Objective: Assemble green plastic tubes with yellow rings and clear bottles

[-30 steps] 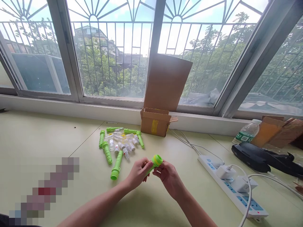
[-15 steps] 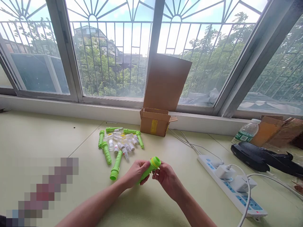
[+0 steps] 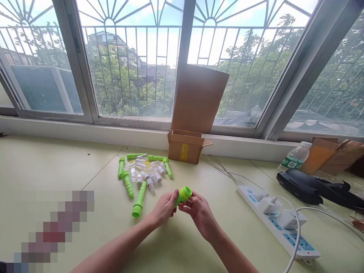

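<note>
My left hand [image 3: 164, 207] is wrapped round a green flashlight body [image 3: 181, 196], a plastic tube tilted with its wide open end up and to the right. A thin yellow ring [image 3: 185, 192] sits round that end. The fingertips of my right hand [image 3: 198, 213] grip the tube's right side by the ring, partly hidden behind it. Left of my hands lies another green flashlight body [image 3: 139, 201], threaded end toward me. Beyond it several more green bodies [image 3: 127, 184] surround clear plastic caps [image 3: 133, 174] and small white parts with clear tips [image 3: 150, 184].
A small cardboard box [image 3: 185, 148] stands by the window sill, with a brown cardboard sheet [image 3: 200, 98] behind it. On the right are a white power strip [image 3: 280, 223] with plugs and cables, a black device [image 3: 298, 187] and a plastic bottle [image 3: 295, 156]. A pixelated patch covers the lower left.
The flashlight body has shifted slightly left and turned a little, its open end lower to the right. My right fingers have spread somewhat along its side.
</note>
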`<state>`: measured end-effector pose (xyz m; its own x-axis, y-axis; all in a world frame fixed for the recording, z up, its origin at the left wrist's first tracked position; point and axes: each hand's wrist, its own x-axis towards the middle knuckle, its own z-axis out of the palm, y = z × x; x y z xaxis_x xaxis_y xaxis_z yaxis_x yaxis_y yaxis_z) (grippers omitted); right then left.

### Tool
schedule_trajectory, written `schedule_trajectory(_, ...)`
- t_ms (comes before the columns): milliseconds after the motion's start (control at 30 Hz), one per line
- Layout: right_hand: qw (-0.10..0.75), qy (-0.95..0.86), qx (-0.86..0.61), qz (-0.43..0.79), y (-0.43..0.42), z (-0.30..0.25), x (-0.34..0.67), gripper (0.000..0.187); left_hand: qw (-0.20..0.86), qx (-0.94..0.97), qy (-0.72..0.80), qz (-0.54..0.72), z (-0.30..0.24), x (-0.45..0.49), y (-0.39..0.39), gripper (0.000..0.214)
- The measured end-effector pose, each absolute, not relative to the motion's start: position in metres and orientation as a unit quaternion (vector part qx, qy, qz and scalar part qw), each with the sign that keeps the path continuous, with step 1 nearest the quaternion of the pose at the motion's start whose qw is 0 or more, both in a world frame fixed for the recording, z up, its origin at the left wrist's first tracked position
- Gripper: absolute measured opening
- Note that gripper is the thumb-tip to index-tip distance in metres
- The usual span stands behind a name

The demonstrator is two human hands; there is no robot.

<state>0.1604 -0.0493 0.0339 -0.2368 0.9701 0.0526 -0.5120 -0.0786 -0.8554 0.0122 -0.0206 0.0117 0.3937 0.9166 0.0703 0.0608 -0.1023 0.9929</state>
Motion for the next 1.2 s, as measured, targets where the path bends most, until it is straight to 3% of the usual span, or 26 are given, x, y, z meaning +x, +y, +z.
schedule_trajectory(1200,0.541,-0.373,-0.303,0.69,-0.0472,0.0285,0.1603,0.015,0.534,0.663,0.394,0.348,0.012,0.0117,-0.0233,0.064)
